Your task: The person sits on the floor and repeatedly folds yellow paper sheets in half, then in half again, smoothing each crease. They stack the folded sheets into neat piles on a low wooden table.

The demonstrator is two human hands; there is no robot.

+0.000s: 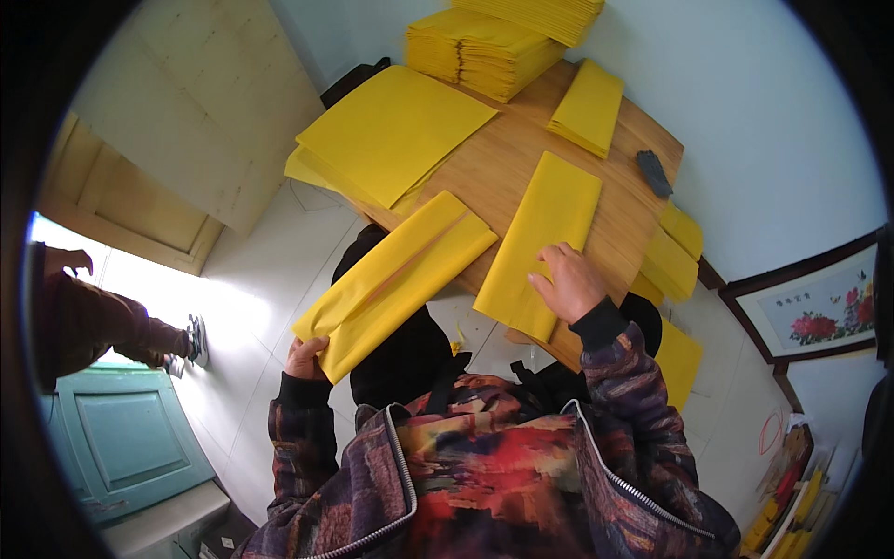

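My left hand [305, 359] grips the near end of a folded yellow sheet [410, 296], thumb on top. Its two long sides are folded inward, leaving a narrow slit between them. The sheet lies tilted over my lap, its far end by the table edge. To the right, another folded yellow piece [551, 205] lies flat on the wooden table [615, 214], its near end at the front edge. My right hand [570, 284] is over that piece, fingers loosely bent and thumb apart, holding nothing. Whether its fingertips press on the surface is hard to tell.
Large flat yellow sheets [391, 130] lie at the table's left, and tall stacks of folded ones [494, 56] at the back. A folded bundle [591, 102] and a dark grey item [654, 173] are farther right. Another person [102, 317] stands far left; a framed flower picture [819, 303] is right.
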